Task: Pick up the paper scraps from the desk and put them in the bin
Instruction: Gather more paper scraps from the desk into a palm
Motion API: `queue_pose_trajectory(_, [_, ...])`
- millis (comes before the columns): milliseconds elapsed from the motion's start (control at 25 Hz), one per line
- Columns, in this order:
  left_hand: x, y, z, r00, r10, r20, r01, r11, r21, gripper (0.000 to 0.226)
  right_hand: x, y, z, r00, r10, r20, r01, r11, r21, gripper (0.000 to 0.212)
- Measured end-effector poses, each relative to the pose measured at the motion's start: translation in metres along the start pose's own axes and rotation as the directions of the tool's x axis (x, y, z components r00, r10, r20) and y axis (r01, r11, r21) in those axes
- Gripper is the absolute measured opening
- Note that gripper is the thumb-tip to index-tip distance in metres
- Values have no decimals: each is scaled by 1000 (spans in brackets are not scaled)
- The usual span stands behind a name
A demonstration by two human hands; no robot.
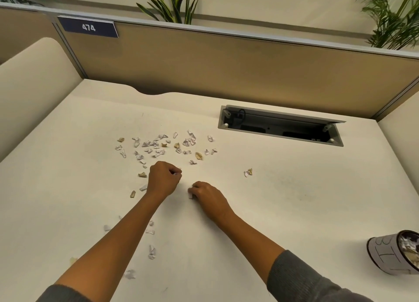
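Observation:
Several white and tan paper scraps (158, 146) lie scattered across the middle of the cream desk (294, 188). More scraps (151, 251) lie near my left forearm, and a pair of scraps (248, 172) sits apart to the right. My left hand (163, 179) pinches a small white scrap between thumb and fingers. Just right of it, my right hand (206, 194) curls its fingers round a white scrap at the desk surface. The bin (394, 254), a small patterned cup holding scraps, stands at the desk's right edge.
An open cable tray (281, 126) is sunk into the desk at the back right. Tan partition walls (226, 68) enclose the desk behind and at both sides, with a "474" sign (88, 27). Plants (172, 4) stand behind the partition.

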State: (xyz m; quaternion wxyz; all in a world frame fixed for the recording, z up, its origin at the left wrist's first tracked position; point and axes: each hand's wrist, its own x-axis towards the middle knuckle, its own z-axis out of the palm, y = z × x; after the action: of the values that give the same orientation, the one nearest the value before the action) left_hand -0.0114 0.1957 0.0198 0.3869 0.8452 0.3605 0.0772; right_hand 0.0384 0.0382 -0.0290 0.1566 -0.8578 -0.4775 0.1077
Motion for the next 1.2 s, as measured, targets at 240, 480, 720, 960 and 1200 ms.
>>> queue_pose_trajectory(240, [-22, 14, 13, 996, -4, 84, 6, 1000, -18, 13, -46, 11, -7, 888, 459, -42, -302, 647, 700, 21])
queue_pose_trajectory(480, [-57, 49, 42, 977, 105, 183, -105, 994, -8, 15, -87, 32, -24, 712, 471, 520, -103, -663, 741, 16])
queue_pose_trajectory(720, [-100, 84, 76, 911, 251, 328, -254, 967, -34, 18, -102, 40, -40, 740, 417, 528, -1, -784, 620, 21])
queue_pose_trajectory(960, [-121, 100, 96, 907, 277, 317, -278, 960, -43, 15, -102, 44, -42, 757, 395, 521, 83, -849, 522, 24])
queue_pose_trajectory(1200, [-108, 88, 87, 904, 387, 184, -387, 921, -38, 6, -104, 55, -45, 700, 482, 527, 201, -841, 503, 20])
